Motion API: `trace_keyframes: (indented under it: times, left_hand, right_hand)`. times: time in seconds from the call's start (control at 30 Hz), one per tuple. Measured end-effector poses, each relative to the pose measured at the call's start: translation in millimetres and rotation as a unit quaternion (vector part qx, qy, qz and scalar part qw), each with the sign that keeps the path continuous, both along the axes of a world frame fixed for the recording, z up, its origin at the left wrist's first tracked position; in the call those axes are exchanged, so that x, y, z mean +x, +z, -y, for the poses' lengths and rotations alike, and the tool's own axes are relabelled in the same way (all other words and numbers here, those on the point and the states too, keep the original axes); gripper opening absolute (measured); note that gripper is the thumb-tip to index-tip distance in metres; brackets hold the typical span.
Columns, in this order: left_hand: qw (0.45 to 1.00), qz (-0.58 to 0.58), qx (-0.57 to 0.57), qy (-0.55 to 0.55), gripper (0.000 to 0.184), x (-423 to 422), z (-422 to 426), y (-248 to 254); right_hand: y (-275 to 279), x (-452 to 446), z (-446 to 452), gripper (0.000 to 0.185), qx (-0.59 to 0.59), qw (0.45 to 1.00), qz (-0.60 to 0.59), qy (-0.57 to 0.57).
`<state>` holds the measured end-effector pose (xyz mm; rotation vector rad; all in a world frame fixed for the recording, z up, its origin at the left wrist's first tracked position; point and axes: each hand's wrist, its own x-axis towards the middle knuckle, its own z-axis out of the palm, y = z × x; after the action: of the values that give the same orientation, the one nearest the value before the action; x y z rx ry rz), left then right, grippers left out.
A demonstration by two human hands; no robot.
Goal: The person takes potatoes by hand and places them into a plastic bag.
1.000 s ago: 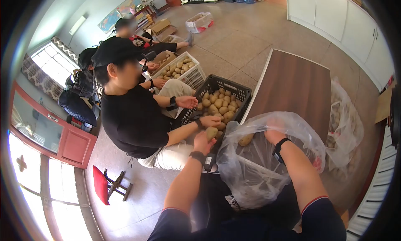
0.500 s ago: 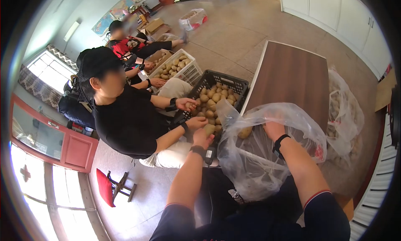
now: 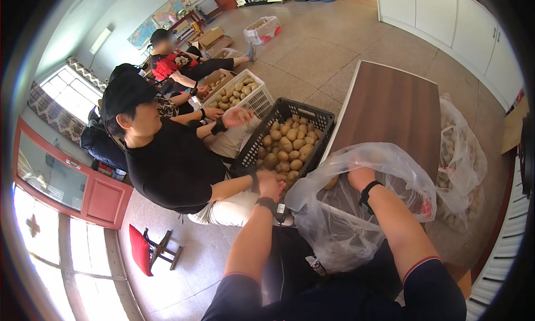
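My left hand (image 3: 271,192) is at the near corner of a black plastic crate (image 3: 329,118) full of potatoes (image 3: 290,140). A co-worker's hand (image 3: 266,180) overlaps it, and blur hides its fingers and anything in them. My right hand (image 3: 359,177) reaches inside the mouth of a clear plastic bag (image 3: 334,232), its fingers pointing down and mostly out of sight. Close to its left, a potato (image 3: 332,182) shows through the plastic. The bag drapes over the near end of a brown wood-topped table (image 3: 395,104).
A co-worker in black (image 3: 167,159) sits left of the crate. Beyond stand a white crate (image 3: 259,98) of potatoes and another seated person (image 3: 167,65). A filled clear bag (image 3: 460,159) rests right of the table. A red-seated folding stool (image 3: 142,250) is at lower left.
The potato seen at my left hand is no longer visible there. The co-worker's far hand has lifted away from the crate, and the near one has come against my left hand.
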<state>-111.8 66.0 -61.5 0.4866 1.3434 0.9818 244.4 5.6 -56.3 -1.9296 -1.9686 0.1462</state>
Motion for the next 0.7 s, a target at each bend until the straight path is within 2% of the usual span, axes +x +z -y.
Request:
trace_keyframes:
  times: [0.07,0.17,0.3,0.37,0.4,0.43,0.5,0.57,0.63,0.7]
  left_hand:
    - [0.998,-0.052,-0.02,0.04,0.022,13,3,14]
    - [0.998,-0.034,0.004,0.046,0.025,13,3,11]
    - [0.998,-0.033,0.016,0.053,0.028,17,6,20]
    - [0.996,-0.066,0.007,0.054,0.033,19,6,22]
    - [0.996,-0.064,0.01,0.056,0.033,19,6,23]
    - [0.996,-0.073,0.013,0.049,0.035,17,4,19]
    - [0.996,-0.078,0.019,0.044,0.036,20,5,26]
    - [0.997,-0.017,0.029,0.069,0.033,30,16,53]
    - [0.993,-0.013,0.061,0.098,0.03,38,22,77]
    - [0.987,-0.005,0.1,0.128,0.027,42,28,106]
  right_hand:
    - [15,-3,2,0.024,-0.057,0.998,0.025,0.003]
    - [35,-8,6,0.028,-0.106,0.994,0.029,-0.006]
    - [13,-4,11,0.031,-0.068,0.998,0.013,-0.001]
    - [21,-5,21,0.034,-0.011,1.0,0.012,-0.006]
    - [26,-2,26,0.038,-0.096,0.995,0.022,0.008]
    - [25,-3,28,0.038,-0.091,0.995,0.025,0.009]
    - [14,-4,43,0.041,-0.014,0.997,0.078,-0.01]
    - [16,-6,52,0.043,-0.041,0.996,0.083,-0.011]
    - [15,-7,62,0.039,0.02,0.996,0.086,-0.004]
    - [11,-4,69,0.036,0.029,0.995,0.09,0.005]
